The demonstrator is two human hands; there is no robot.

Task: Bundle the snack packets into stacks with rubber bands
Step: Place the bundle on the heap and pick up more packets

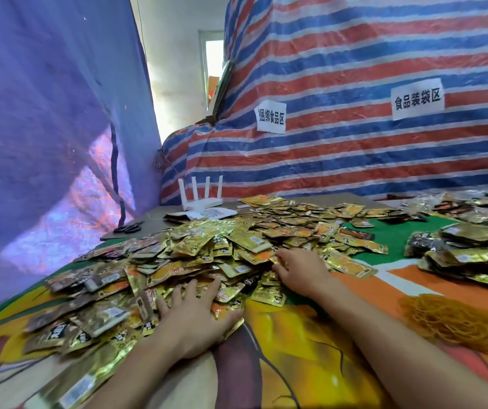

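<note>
A wide heap of loose gold and orange snack packets (207, 249) covers the middle of the table. My left hand (195, 317) lies flat on the near edge of the heap, fingers spread over the packets. My right hand (298, 270) reaches into the heap a little further right, its fingertips touching a gold packet (266, 256); whether it pinches one is hidden by the blur. A loose pile of orange rubber bands (455, 320) lies on the cloth to the right. Several bundled packet stacks (467, 252) sit at the far right.
A colourful printed cloth (304, 335) covers the table. A white router (201, 196) with several antennas and black scissors (129, 228) stand at the back left. A striped tarp with two paper signs (270, 121) rises behind; a blue tarp hangs at the left.
</note>
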